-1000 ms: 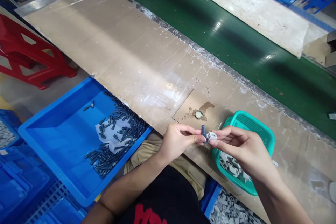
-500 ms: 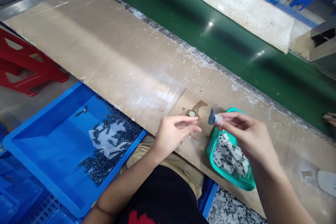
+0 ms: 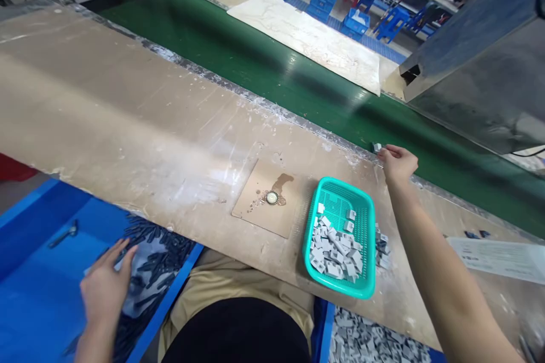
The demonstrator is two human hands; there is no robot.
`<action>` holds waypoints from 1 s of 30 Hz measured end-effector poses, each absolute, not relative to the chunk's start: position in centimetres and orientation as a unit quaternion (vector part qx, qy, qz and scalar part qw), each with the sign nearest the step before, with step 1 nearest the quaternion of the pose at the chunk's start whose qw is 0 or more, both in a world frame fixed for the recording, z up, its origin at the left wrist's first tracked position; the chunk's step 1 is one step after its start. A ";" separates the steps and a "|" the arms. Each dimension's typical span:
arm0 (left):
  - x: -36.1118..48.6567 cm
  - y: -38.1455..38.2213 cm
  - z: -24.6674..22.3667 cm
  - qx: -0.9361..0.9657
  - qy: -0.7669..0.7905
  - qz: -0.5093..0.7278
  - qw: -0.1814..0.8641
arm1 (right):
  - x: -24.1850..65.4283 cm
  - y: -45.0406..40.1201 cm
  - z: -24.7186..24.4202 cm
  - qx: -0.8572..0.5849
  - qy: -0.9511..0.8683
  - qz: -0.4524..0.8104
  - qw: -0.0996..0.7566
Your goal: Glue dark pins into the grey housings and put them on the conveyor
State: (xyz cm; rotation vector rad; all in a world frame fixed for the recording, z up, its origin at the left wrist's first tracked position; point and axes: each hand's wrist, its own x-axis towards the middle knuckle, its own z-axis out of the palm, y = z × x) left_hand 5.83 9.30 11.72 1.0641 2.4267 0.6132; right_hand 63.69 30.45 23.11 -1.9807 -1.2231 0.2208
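My right hand point(image 3: 398, 163) reaches to the near edge of the green belt point(image 3: 293, 76), its fingers pinched on a small part point(image 3: 376, 147) with a dark end and a whitish end. Over the blue tray point(image 3: 25, 255) at the lower left is my left hand point(image 3: 104, 281), slightly blurred, thumb and fingers close around a dark piece. Dark parts point(image 3: 159, 258) lie beside it on a whitish sheet. A turquoise basket point(image 3: 371, 238) of light grey blocks point(image 3: 334, 249) stands on the table, right of a cardboard square point(image 3: 249, 204) bearing a small round cap point(image 3: 271, 197).
Grey and dark pieces point(image 3: 382, 247) lie just right of the basket, near a white sheet point(image 3: 502, 258). Below the table edge is a bin of grey parts point(image 3: 370, 337). A metal housing point(image 3: 481, 62) stands over the belt at the right.
My right hand has moved from above the basket to the belt's edge with the part. My left hand has gone from near the cap down to the blue tray. The view has shifted.
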 end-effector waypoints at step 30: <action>7.2 7.8 10.0 0.327 0.860 0.215 0.329 | 54.0 14.7 25.4 -0.727 -0.575 0.333 0.174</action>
